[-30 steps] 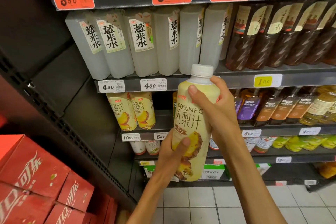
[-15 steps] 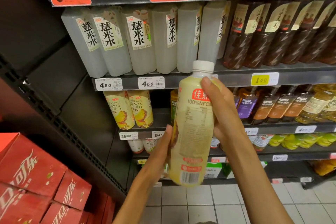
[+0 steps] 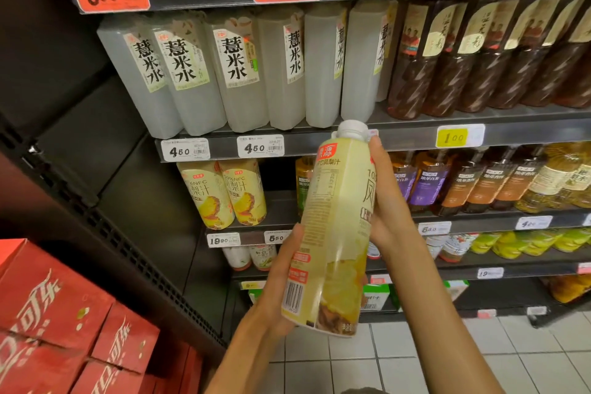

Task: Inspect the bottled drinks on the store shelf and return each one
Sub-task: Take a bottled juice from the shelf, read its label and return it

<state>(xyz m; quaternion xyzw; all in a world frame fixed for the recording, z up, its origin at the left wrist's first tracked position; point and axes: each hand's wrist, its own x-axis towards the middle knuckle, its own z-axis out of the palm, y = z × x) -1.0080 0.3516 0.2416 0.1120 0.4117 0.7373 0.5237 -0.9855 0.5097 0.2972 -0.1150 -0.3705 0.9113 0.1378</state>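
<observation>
I hold a pale yellow pineapple juice bottle with a white cap upright in front of the shelves, its nutrition panel and barcode turned toward me. My right hand grips its upper body from the right, fingers curled behind it. My left hand grips the lower part from the left, with the thumb up along the label. Two matching juice bottles stand on the third shelf at the left, beside an open gap.
Cloudy white bottles and dark tea bottles fill the shelf above. Brown and golden drinks stand to the right on the third shelf. Red cola cartons are stacked at lower left. White floor tiles lie below.
The bottle has been rotated in my hands: the front pineapple label turned away to the right and the back panel with the barcode came round. Both hands kept their hold.
</observation>
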